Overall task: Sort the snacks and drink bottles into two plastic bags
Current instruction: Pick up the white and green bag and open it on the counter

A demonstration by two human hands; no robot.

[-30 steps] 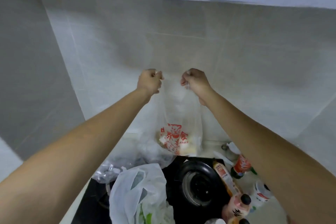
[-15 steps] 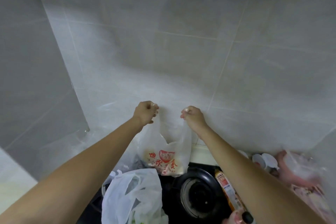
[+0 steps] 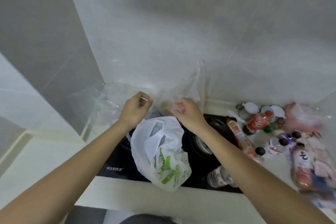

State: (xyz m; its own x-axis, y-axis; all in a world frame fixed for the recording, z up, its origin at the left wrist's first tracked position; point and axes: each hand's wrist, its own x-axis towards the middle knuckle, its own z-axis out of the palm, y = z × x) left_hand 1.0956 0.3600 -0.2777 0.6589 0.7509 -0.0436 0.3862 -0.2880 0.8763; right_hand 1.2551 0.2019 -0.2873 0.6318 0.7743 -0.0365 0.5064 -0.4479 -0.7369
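Change: both hands have come down from high against the tiled wall to just above the black glass stove top [image 3: 116, 162]; camera now tilts lower, so the white counter edge shows
Head view, landmark: black glass stove top with a round burner, set in a white counter [image 3: 138, 198]
Left hand [image 3: 133, 112]: over the far edge of the stove top; fingers curled, thumb and forefinger pinching a thin strip of clear plastic
Right hand [image 3: 188, 112]: just beside the left hand, also over the far edge; fingers curled round a fold of the same clear film
Clear plastic bag [image 3: 164, 104]: held between the two hands, mostly hidden behind them; blurred, so its contents cannot be told
White plastic bag with green print [image 3: 161, 152]: lying on the stove top, reaching to its near edge, mouth open toward the hands; it sits below and between both forearms
Red-labelled dark cola bottle [image 3: 257, 122]: on the counter right of the stove top, lying tilted
Long orange-labelled bottle [image 3: 238, 134]: along the right edge of the stove top, partly behind the right forearm
Pink bottle with black cap [image 3: 255, 154]: at the stove top's right edge, nearer than the orange one
Pink snack packets [image 3: 307, 165]: heaped on the counter well right of the stove top; blurred
Grey tiled wall [image 3: 200, 32]: rising behind the stove top
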